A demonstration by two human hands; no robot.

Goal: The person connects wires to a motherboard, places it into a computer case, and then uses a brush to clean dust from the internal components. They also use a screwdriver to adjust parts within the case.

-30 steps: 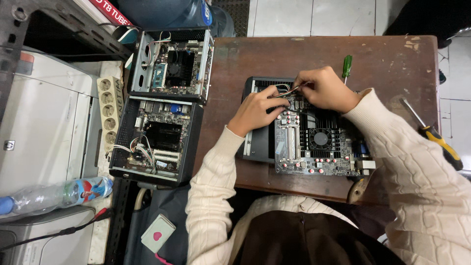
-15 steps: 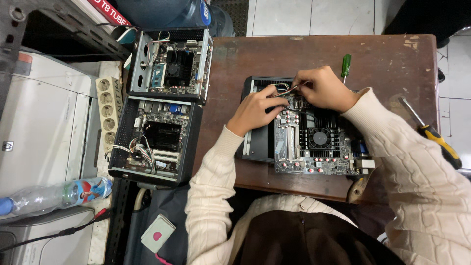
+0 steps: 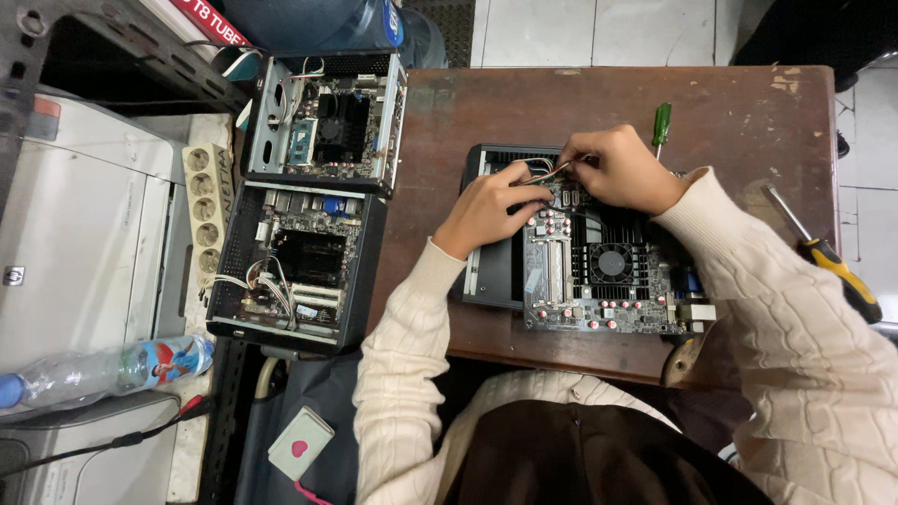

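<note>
A: At the far edge of the circuit board (image 3: 599,271), what do your hands hold?

B: Your right hand (image 3: 622,168) pinches thin wires (image 3: 552,171); your left hand (image 3: 488,208), fingers curled, presses beside them.

A: Nearby?

B: A green screwdriver (image 3: 661,126) just beyond; a yellow-handled screwdriver (image 3: 828,257) far right; two open computer cases (image 3: 309,196) left.

Single view, head-worn camera. Looks almost straight down from above wearer's shoulders. Wearer's body at bottom edge, arms reaching up-frame. Far edge of brown counter (image 3: 730,103) near top, tiled floor (image 3: 599,28) beyond. Medium-close: left hand (image 3: 486,208) and right hand (image 3: 622,168) sit just above centre, over open circuit board (image 3: 599,281). Frame wide enough to take in two opened computer cases (image 3: 309,196) and printer (image 3: 75,243) at left. No second view, so no shared area.
</note>
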